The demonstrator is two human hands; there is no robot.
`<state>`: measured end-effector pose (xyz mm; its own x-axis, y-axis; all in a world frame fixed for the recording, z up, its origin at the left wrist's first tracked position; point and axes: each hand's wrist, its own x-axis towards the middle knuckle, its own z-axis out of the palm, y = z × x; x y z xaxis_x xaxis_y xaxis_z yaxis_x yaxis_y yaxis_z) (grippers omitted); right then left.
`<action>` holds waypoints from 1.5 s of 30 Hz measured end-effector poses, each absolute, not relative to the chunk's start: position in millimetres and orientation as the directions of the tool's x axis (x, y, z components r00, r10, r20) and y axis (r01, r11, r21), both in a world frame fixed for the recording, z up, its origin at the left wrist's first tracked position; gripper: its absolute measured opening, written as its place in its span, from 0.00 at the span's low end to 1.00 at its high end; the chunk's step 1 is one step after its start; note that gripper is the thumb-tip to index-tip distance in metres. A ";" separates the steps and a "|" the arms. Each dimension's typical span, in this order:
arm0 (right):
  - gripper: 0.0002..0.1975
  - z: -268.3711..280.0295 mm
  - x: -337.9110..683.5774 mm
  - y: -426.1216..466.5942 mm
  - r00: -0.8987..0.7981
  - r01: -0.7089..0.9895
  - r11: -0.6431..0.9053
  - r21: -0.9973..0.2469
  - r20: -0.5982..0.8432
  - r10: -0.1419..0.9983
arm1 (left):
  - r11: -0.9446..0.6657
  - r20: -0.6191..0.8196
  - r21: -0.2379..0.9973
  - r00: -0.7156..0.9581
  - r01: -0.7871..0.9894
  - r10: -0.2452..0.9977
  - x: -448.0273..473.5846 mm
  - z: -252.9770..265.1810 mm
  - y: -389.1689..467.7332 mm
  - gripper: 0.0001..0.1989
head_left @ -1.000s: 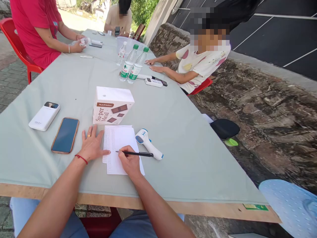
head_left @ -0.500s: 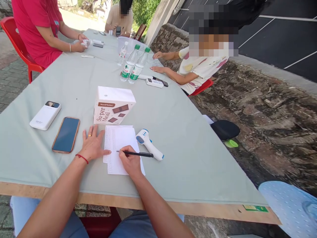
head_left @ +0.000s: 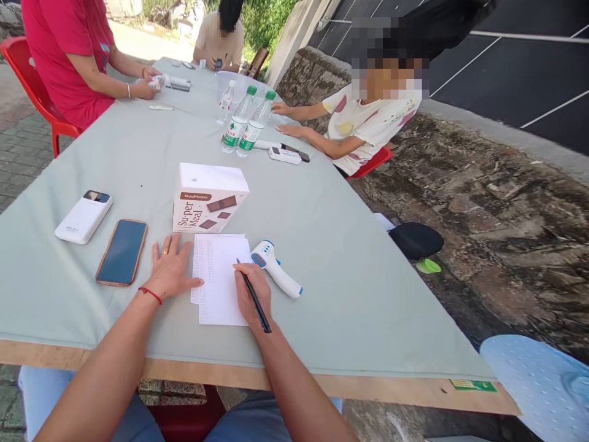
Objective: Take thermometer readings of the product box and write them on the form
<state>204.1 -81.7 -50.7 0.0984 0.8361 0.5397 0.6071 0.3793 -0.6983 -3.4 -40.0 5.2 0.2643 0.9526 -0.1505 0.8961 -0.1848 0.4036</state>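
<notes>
My right hand (head_left: 253,293) is closed around a black pen (head_left: 256,301), its tip pointing up and away over the right part of the white paper sheets (head_left: 221,294). Small handwritten marks run down the left side of the sheets. My left hand (head_left: 170,269) lies flat with fingers spread, its thumb on the sheets' left edge. Just right of the paper rests a white infrared thermometer (head_left: 278,270). Behind the paper stands a white and brown box (head_left: 208,199). A smartphone (head_left: 122,252) lies left of my left hand.
A white power bank (head_left: 83,217) lies beyond the phone. Farther off stand green-capped water bottles (head_left: 247,132), near another white device (head_left: 284,155) and a clear tub. Several people sit around the cloth-covered table (head_left: 350,294). A stone wall lies to the right.
My right hand has shifted right across the paper, and the pen has swung from lying sideways to pointing away from me. My left hand stays in place.
</notes>
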 end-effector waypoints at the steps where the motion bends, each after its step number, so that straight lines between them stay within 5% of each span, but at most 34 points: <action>1: 0.12 -53.9 209.9 -78.9 0.034 0.669 0.397 -0.628 0.559 0.828 | -0.184 -0.143 0.411 0.263 0.893 0.954 -4.0 4.9 -39.5 0.40; 5: 0.23 -63.4 222.4 -72.1 -0.089 0.852 0.327 -0.410 0.502 0.860 | -0.166 -0.039 0.457 0.206 0.874 0.978 -8.2 2.1 -35.5 0.25; 9: 0.29 -61.8 216.5 -70.8 -0.079 0.901 0.275 -0.334 0.498 0.863 | -0.063 0.094 0.550 0.013 0.833 0.996 -16.6 -5.1 -30.2 0.16; 15: 0.26 -51.4 229.8 -64.6 0.232 0.890 0.058 -0.453 0.558 0.797 | -0.003 0.176 0.756 -0.199 0.655 0.964 -29.0 -9.3 -10.8 0.33; 20: 0.22 -57.2 256.8 -58.7 0.416 0.840 -0.229 -0.491 0.315 0.853 | 0.010 0.082 0.914 -0.209 0.405 0.974 -31.9 6.9 26.7 0.52; 25: 0.18 -59.2 251.9 -57.1 0.326 0.871 -0.183 -0.456 0.256 0.910 | -0.052 0.042 0.989 0.075 0.142 0.996 -35.5 14.5 53.6 0.42; 32: 0.17 -55.8 248.6 -54.7 0.366 0.841 -0.187 -0.508 0.280 0.887 | -0.187 0.197 0.978 -0.122 0.089 0.973 -27.5 23.8 34.6 0.39; 38: 0.25 -45.9 238.5 -55.1 0.448 0.640 0.037 -0.768 0.412 0.794 | -0.136 0.089 0.973 -0.240 -0.186 0.967 -14.5 3.1 -9.0 0.33; 45: 0.17 1.9 196.4 -81.8 0.411 0.069 0.027 -0.997 0.053 0.910 | -0.125 0.114 0.989 -0.134 -0.076 0.984 -7.8 -5.4 -15.7 0.31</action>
<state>196.4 -81.8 1.9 0.4110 0.9101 0.0529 0.0692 0.0267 -0.9972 -7.8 -15.7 -5.4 -0.1341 0.9843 0.1144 -0.0757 -0.1253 0.9892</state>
